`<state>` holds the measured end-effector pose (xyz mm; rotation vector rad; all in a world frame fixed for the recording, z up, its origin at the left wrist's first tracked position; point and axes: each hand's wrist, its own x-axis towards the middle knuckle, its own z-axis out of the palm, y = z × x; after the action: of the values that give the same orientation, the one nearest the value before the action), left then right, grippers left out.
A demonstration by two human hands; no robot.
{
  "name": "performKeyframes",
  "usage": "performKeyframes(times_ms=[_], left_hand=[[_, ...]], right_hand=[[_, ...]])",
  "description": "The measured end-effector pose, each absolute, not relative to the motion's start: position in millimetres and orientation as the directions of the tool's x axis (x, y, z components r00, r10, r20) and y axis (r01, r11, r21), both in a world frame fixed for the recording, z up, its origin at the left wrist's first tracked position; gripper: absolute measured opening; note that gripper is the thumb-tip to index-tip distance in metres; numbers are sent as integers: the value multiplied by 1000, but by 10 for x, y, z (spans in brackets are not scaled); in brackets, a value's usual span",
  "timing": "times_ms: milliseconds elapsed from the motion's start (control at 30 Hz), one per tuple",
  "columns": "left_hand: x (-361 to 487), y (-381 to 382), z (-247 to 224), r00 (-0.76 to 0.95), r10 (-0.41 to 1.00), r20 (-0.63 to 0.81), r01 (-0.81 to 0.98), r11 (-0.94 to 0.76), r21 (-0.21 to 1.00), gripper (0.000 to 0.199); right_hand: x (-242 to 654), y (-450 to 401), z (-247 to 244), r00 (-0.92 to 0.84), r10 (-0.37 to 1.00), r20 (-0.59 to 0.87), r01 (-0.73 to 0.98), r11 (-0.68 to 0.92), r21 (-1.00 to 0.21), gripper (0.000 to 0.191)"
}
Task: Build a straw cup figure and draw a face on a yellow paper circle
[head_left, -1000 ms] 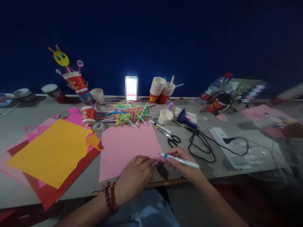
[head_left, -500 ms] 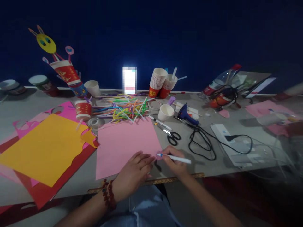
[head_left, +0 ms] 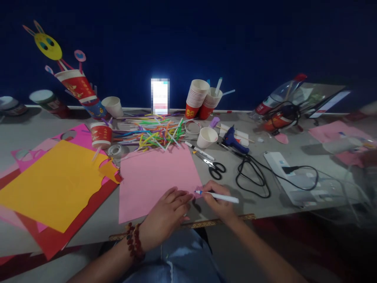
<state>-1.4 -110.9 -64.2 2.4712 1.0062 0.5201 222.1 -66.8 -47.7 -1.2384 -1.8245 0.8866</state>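
Note:
My right hand (head_left: 218, 198) grips a white marker (head_left: 222, 197), its blue tip touching a pink-purple patch (head_left: 198, 192) at the right edge of a pink paper sheet (head_left: 156, 173). What the patch is, a drawn shape or a small piece, I cannot make out. My left hand (head_left: 169, 210) lies palm down over the sheet's lower right part, fingers stretched out together and pointing at the marker tip. Beads circle the left wrist. Beyond the right hand lie black-handled scissors (head_left: 214, 168) and a capped white pen (head_left: 200, 150).
Orange paper (head_left: 55, 184) tops a paper pile at left. Behind the pink sheet lie many coloured straws (head_left: 160, 131). A white cup (head_left: 207, 137), stacked red cups (head_left: 196, 98), a blue glue gun (head_left: 235, 139) and a corded power strip (head_left: 282, 179) stand or lie to the right.
The head view has shifted slightly, so things at the back sit a little higher in the picture. Both hands and the marker stay almost in place.

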Motion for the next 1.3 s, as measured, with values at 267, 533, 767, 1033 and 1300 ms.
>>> performKeyframes(times_ms=[267, 533, 767, 1033, 1300], left_hand=[[-9, -1105, -641, 670, 720, 180, 564, -652, 507, 27], [-7, -1106, -635, 668, 721, 182, 565, -651, 507, 28], [-5, -1105, -614, 663, 727, 177, 561, -640, 525, 27], [-11, -1101, -609, 664, 726, 179, 556, -640, 530, 27], [-16, -1104, -613, 662, 728, 181, 551, -636, 541, 28]], right_hand=[[2215, -667, -473, -256, 946, 197, 447, 297, -844, 19], [2223, -662, -493, -259, 946, 195, 445, 296, -845, 18], [2231, -668, -517, -262, 947, 186, 461, 292, -838, 18], [2220, -660, -515, -280, 936, 216, 459, 328, -826, 19], [2226, -667, -489, -289, 934, 212, 455, 329, -827, 18]])
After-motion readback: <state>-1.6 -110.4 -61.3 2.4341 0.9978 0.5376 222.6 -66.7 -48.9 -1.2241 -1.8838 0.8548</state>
